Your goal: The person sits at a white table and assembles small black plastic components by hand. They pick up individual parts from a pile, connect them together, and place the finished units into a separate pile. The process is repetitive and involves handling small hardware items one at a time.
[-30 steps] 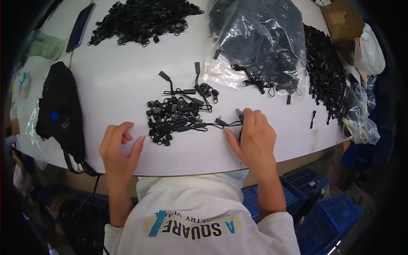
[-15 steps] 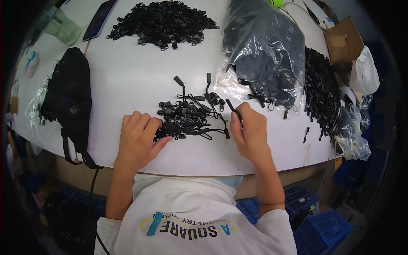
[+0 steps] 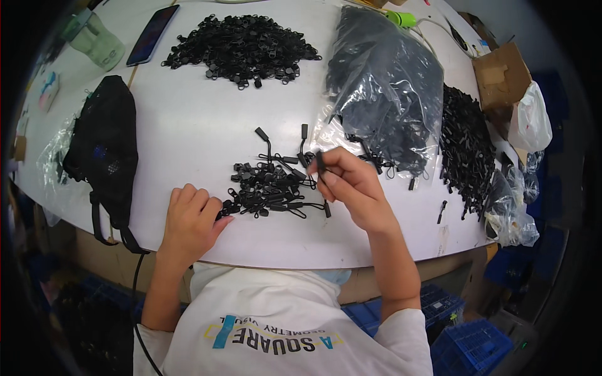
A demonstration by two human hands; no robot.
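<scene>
Black pull (image 3: 320,162), partly hidden, apparently pinched

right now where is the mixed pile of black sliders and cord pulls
In the head view, that mixed pile lies mid-picture on the white tabletop, mostly between the left hand and right hand.

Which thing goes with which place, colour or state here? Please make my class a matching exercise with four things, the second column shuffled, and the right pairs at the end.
Things
1. Right hand
2. Bottle
3. Left hand
4. Carton

Places, colours, states
A. At the left edge of the centre pile
B. Brown, on the far right
C. Pinching a black cord pull
D. Green and see-through, left of the phone

Right pairs: 1-C, 2-D, 3-A, 4-B
</scene>
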